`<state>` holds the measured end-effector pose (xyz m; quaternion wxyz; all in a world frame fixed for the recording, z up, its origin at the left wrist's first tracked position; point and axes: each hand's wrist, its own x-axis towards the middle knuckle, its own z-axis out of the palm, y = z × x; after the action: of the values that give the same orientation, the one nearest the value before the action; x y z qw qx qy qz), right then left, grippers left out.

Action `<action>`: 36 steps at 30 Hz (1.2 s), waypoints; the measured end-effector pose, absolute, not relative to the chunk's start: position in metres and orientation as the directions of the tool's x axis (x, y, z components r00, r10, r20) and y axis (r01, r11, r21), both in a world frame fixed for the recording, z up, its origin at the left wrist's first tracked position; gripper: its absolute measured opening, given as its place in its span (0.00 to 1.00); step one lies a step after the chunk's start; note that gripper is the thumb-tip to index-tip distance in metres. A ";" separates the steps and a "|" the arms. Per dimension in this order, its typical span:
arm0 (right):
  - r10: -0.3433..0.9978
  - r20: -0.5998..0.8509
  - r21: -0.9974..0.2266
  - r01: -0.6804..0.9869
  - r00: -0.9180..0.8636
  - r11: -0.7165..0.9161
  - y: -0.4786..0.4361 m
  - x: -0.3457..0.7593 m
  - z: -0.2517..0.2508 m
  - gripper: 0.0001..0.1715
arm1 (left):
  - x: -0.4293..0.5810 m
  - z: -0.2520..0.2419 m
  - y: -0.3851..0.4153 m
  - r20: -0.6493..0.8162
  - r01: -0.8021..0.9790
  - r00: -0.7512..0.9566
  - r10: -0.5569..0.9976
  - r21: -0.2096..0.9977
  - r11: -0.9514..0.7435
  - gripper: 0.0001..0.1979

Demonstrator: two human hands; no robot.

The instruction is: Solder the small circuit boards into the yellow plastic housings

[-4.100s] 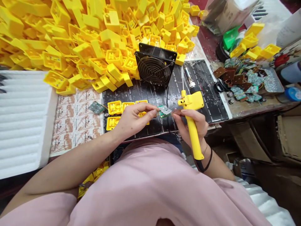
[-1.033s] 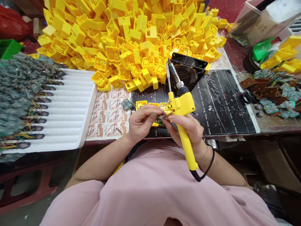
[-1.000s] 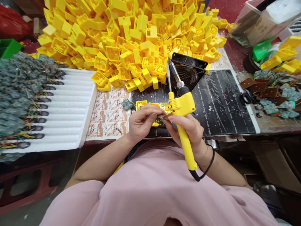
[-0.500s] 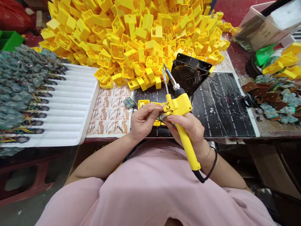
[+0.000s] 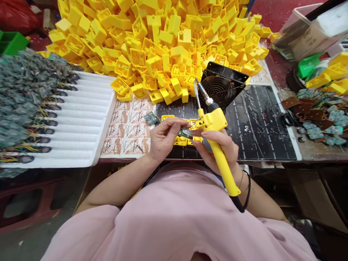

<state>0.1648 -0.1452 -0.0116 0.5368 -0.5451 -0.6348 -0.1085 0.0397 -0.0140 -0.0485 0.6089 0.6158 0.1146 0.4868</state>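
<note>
My left hand (image 5: 163, 140) pinches a small green circuit board (image 5: 184, 134) between thumb and fingers. In my right hand (image 5: 225, 146) is a yellow soldering iron (image 5: 214, 121), its tip and a thin metal tube pointing up and away from the board. The fingertips of my right hand come close to the board's right end; whether they touch it I cannot tell. Several open yellow housings (image 5: 180, 141) lie on the black mat just beneath my hands, partly covered by them. Left of them rests another circuit board (image 5: 150, 117) with wires.
A big heap of yellow housings (image 5: 152, 47) fills the back. Behind the iron's tip leans a black fan (image 5: 221, 87). At left, a white ridged tray (image 5: 87, 123) bears many wired boards (image 5: 19, 108). More boards (image 5: 315, 128) and a clear bin (image 5: 296, 32) stand at right.
My right hand and the soldering iron have shifted slightly right, away from my left hand. More of the circuit board shows between the hands.
</note>
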 end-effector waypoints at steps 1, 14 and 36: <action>0.584 0.793 -0.454 0.806 0.172 0.380 -0.145 0.165 -0.013 0.23 | 0.040 -0.048 -0.014 0.469 -0.459 0.493 0.733 0.856 -0.239 0.08; 0.613 0.766 -0.482 0.803 0.193 0.349 -0.143 0.163 -0.020 0.26 | 0.036 -0.036 -0.015 0.645 -0.355 0.483 0.592 0.762 -0.541 0.09; 0.516 0.779 -0.573 0.738 0.356 0.356 -0.139 0.159 -0.027 0.26 | 0.039 -0.036 -0.018 0.132 -0.392 0.537 0.833 0.914 0.108 0.19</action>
<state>0.1586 -0.1387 -0.0266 0.6037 -0.5599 -0.5601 -0.0917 0.0393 -0.0179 -0.0362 0.7124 0.5111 0.2159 0.4297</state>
